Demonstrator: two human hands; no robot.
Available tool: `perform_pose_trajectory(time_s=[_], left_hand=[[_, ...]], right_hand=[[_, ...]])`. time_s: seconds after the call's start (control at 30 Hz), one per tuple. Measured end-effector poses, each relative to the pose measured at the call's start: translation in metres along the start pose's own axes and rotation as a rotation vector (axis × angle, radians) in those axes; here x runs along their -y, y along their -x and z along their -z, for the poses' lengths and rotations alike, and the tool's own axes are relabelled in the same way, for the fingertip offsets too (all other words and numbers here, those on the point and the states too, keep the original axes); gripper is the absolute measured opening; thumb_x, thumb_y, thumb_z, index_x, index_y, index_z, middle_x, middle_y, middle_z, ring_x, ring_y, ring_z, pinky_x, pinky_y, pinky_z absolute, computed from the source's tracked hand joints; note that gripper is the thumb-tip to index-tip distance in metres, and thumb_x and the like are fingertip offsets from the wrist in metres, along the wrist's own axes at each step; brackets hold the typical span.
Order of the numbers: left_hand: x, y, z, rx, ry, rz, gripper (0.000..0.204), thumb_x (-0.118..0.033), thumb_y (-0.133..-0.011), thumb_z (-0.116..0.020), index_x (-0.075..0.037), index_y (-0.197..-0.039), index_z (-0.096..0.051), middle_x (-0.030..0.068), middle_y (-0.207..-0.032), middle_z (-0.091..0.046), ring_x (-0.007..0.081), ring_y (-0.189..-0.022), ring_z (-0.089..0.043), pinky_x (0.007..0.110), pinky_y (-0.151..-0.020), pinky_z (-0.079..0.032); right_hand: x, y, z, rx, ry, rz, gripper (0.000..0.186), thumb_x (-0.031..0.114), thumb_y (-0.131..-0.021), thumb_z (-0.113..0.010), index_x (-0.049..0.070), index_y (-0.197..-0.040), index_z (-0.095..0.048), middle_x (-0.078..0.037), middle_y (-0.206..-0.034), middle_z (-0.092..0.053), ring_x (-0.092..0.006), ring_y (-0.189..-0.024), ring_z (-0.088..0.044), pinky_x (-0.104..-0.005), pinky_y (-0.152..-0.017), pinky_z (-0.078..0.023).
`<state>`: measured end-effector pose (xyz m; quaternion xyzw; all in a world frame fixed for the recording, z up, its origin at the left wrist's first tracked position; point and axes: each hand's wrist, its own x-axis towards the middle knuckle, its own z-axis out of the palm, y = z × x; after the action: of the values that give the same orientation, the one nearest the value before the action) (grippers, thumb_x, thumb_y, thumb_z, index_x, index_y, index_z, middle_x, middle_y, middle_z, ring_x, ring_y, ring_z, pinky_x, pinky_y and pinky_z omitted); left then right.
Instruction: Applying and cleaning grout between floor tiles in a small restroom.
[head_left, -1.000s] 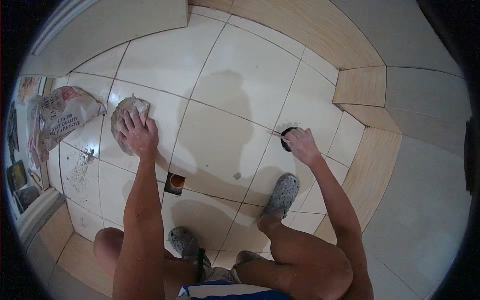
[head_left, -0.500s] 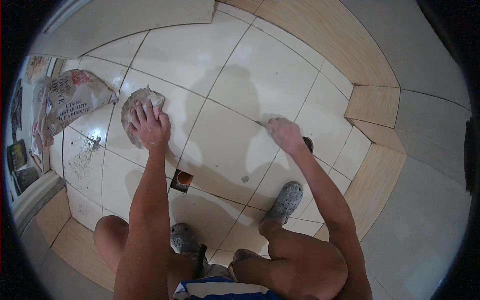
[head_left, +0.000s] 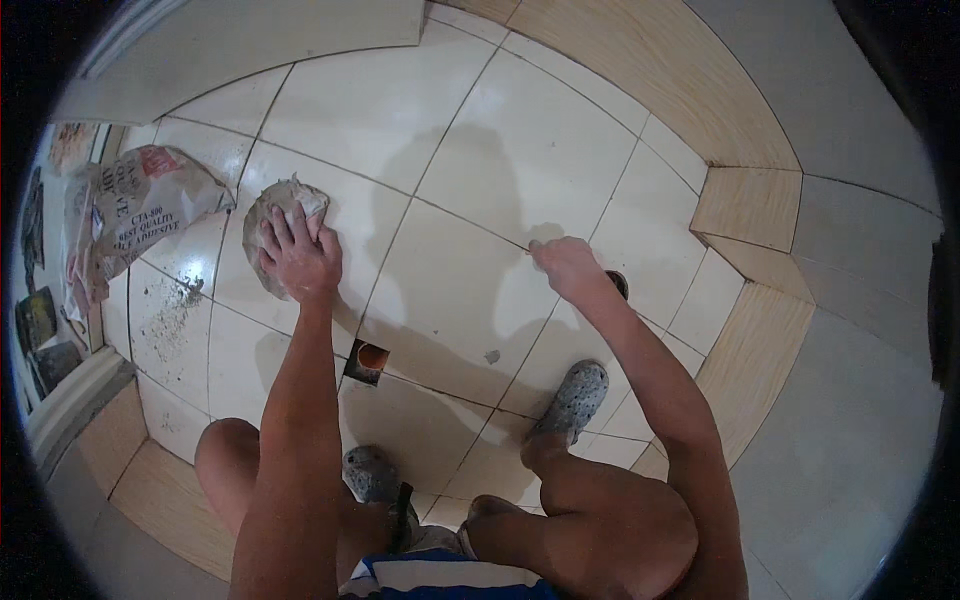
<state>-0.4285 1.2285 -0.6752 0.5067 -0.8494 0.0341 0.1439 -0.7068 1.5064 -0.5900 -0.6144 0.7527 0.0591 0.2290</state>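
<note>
Here, across a glossy, cream-tiled floor (head_left: 560,120) with open room mid-floor, a grey, crumpled, rounded bundle (head_left: 262,215) lies beneath the spread left hand (head_left: 303,262), while the right hand (head_left: 568,267), curled narrow around contents I cannot tell, is nearer a thin, dark tile joint (head_left: 465,220) slanting left and away.

The left hand (head_left: 303,265) hides part of the grey bundle (head_left: 262,232). Whether the right hand (head_left: 565,266) pinches anything is too small to tell. The right forearm (head_left: 652,362) partly covers a round hole (head_left: 620,283).
</note>
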Motion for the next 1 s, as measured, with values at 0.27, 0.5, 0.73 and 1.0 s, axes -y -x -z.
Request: perform_pose_trajectory(time_s=[0.27, 0.5, 0.73, 1.0], left_hand=[[0.003, 0.000, 0.000, -0.006, -0.023, -0.005, 0.051, -0.037, -0.081, -0.053, -0.018, -0.128, -0.058, 0.0145, -0.140, -0.049, 0.0378, -0.130, -0.041, 0.061, -0.102, -0.028], [-0.002, -0.002, 0.001, -0.059, -0.028, -0.029, 0.050, -0.036, -0.083, -0.052, -0.017, -0.128, -0.059, 0.0146, -0.137, -0.051, 0.0380, -0.127, -0.044, 0.060, -0.101, -0.030], [0.014, 0.002, -0.001, 0.000, -0.042, -0.031, 0.052, -0.036, -0.085, -0.049, -0.017, -0.133, -0.054, 0.0133, -0.144, -0.045, 0.0372, -0.132, -0.039, 0.058, -0.102, -0.030], [0.000, 0.001, 0.003, 0.037, -0.084, -0.013, 0.052, -0.036, -0.085, -0.048, -0.017, -0.132, -0.054, 0.0133, -0.144, -0.044, 0.0372, -0.132, -0.040, 0.058, -0.103, -0.030]], right_hand=[[-0.033, 0.088, 0.002, 0.170, -0.056, -0.173, 0.018, 0.013, -0.086, -0.054, 0.004, -0.102, -0.056, -0.015, -0.084, -0.063, -0.0348, -0.081, -0.063, -0.0469, -0.071, -0.051], [-0.040, 0.071, 0.005, 0.169, 0.033, -0.241, 0.018, 0.011, -0.083, -0.056, 0.004, -0.100, -0.057, -0.017, -0.085, -0.064, -0.0348, -0.082, -0.064, -0.0445, -0.072, -0.052], [-0.020, 0.079, -0.012, -0.029, -0.250, -0.413, 0.019, 0.012, -0.082, -0.055, 0.001, -0.097, -0.060, -0.021, -0.086, -0.065, -0.0366, -0.086, -0.065, -0.0477, -0.076, -0.050], [-0.030, 0.047, -0.028, -0.524, -0.464, -0.969, 0.040, 0.025, -0.087, -0.059, -0.001, -0.115, -0.050, -0.025, -0.087, -0.065, -0.0442, -0.086, -0.063, -0.0496, -0.078, -0.049]])
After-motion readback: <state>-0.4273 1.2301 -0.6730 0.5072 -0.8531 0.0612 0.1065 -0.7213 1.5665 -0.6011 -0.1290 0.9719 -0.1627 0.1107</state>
